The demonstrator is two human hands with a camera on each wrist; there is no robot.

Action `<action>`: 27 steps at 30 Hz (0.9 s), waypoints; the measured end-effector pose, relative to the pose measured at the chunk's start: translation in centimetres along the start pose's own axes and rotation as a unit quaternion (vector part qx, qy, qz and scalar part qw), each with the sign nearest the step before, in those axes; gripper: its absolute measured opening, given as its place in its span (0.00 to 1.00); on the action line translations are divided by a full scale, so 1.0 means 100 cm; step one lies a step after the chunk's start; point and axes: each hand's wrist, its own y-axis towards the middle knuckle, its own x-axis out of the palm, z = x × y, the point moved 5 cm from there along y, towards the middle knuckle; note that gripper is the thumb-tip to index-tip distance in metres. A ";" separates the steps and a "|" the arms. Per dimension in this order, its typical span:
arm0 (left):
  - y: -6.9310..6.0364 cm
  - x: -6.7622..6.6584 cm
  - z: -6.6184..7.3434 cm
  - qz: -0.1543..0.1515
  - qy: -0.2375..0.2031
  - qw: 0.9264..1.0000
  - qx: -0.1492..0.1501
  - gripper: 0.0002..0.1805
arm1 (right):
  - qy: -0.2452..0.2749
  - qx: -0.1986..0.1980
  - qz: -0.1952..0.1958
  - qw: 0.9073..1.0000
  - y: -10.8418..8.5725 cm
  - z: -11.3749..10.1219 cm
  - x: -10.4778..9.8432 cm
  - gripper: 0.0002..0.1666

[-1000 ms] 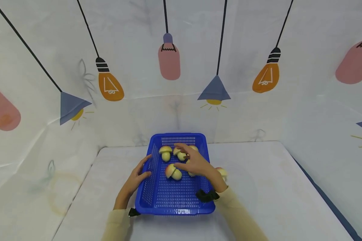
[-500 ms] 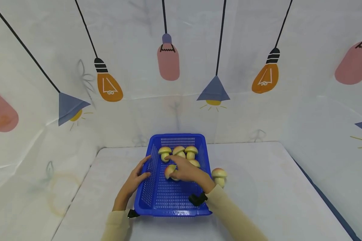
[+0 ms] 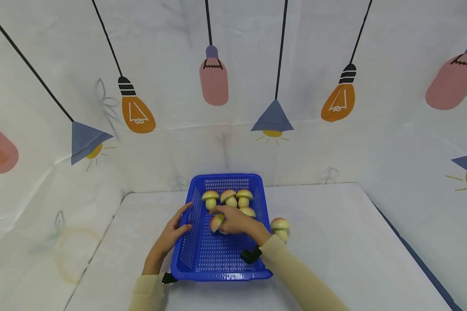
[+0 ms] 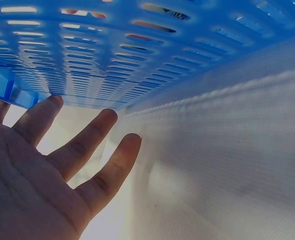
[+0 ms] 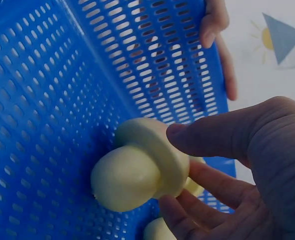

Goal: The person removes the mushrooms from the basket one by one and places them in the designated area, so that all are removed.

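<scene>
A blue perforated plastic basket stands on the white table. My right hand reaches into it, with thumb and fingers about the cap of a toy mushroom. In the right wrist view this mushroom shows a pale stem and rounded cap, lying tilted near the basket's wall, and the thumb presses on the cap. Several more mushrooms with yellow-red caps sit toward the basket's far end. My left hand rests at the left rim, its fingers straight and spread along the outer wall in the left wrist view.
One further mushroom stands on the table just right of the basket. Behind the table hangs a white sheet printed with lamps and bulbs. Dark straps or devices sit at both wrists.
My right hand has moved left and down from above the far mushrooms to the nearest one and now grips its cap. My left hand stays at the rim.
</scene>
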 end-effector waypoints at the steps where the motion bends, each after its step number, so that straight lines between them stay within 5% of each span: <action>1: 0.000 0.000 0.000 0.002 0.000 1.000 -0.002 0.39 | 0.001 0.001 -0.001 1.000 0.000 0.001 0.000 0.30; 27: -0.002 0.001 -0.001 0.014 -0.003 1.000 -0.012 0.39 | -0.060 0.064 -0.031 0.996 0.005 0.010 0.019 0.32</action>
